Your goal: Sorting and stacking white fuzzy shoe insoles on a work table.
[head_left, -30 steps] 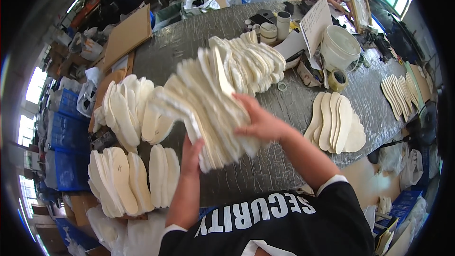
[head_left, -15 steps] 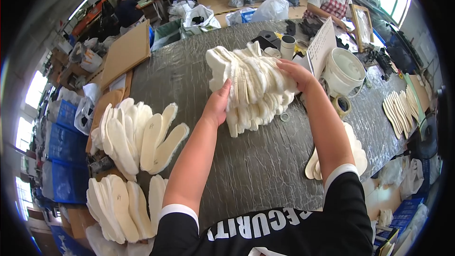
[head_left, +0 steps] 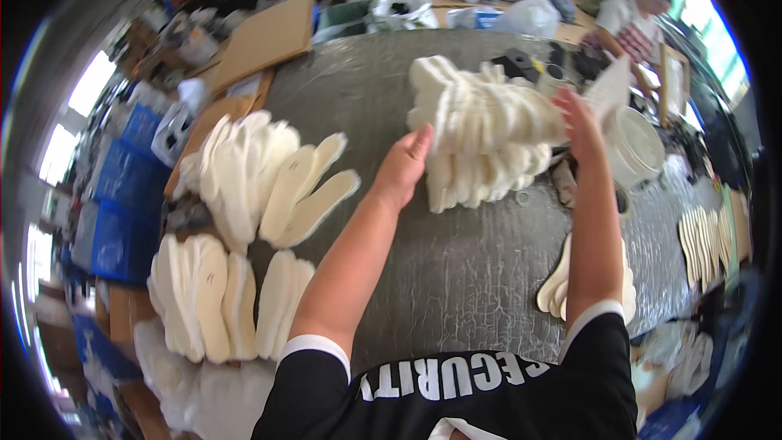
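Note:
A large pile of cream fleece insoles [head_left: 489, 114] rests on the dark table in front of me, layered in rows. My left hand [head_left: 407, 165] presses against the pile's left end, thumb up along its side; its other fingers are partly hidden. At the opposite end, my right hand [head_left: 580, 126] is raised beside the insoles, fingers stretched and a little blurred, holding nothing I can see. Further fleece insoles [head_left: 244, 171] lie fanned to my left, with another group of insoles [head_left: 191, 297] nearer me. Under my right forearm sits a small stack of insoles [head_left: 555, 281].
A white bucket [head_left: 635, 147] stands right of the pile, beside a leaning white sheet [head_left: 609, 91]. Thin insoles [head_left: 705, 244] lie at the far right. Cardboard [head_left: 265, 37] covers the far left corner. Across the table a person [head_left: 631, 24] works.
The view has shifted, so most things sit further right or higher. My right hand has come off the top of the pile to its right end, fingers straightened. My left hand stays at the pile.

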`<state>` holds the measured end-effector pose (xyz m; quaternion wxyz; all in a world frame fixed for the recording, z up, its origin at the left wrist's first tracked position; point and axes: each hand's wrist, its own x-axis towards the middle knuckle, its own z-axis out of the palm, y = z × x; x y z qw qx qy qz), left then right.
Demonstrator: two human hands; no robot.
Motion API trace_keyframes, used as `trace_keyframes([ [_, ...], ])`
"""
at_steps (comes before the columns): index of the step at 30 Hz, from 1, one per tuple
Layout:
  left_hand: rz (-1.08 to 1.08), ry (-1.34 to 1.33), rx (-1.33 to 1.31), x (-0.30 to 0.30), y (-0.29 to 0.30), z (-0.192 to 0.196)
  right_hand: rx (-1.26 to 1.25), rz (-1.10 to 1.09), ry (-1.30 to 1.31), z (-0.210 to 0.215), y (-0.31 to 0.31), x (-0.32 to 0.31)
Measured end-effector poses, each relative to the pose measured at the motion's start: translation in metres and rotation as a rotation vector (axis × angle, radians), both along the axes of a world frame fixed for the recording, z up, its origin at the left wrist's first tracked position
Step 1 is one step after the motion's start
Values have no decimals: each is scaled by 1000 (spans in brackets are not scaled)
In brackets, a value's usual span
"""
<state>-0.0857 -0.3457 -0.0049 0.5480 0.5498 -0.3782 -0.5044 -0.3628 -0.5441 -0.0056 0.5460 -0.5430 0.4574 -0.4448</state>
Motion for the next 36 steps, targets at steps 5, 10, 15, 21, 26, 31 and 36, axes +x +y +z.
trace_keyframes([
  [5, 185, -465, -8, 16, 128, -68, -443, -476, -118, -30, 88, -26],
  [10, 590, -1438, 514, 107, 314, -145, -156, -86, 114, -115, 232, 28],
  [15, 299, -1148, 873, 125, 368, -134, 18, 1014, 346, -156, 347, 113],
  [21, 260, -763, 625, 91, 337, -136, 685, 772, 136, -184, 403, 214],
  [26, 255, 263, 332, 66, 334, -150, 867, 460, -27, -197, 404, 198],
  [31, 120, 621, 326, 59, 339, -164, 784, 379, -188, -168, 419, 167],
  [36, -82, 645, 313, 49, 321, -159, 630, 420, -76, -113, 428, 129],
])
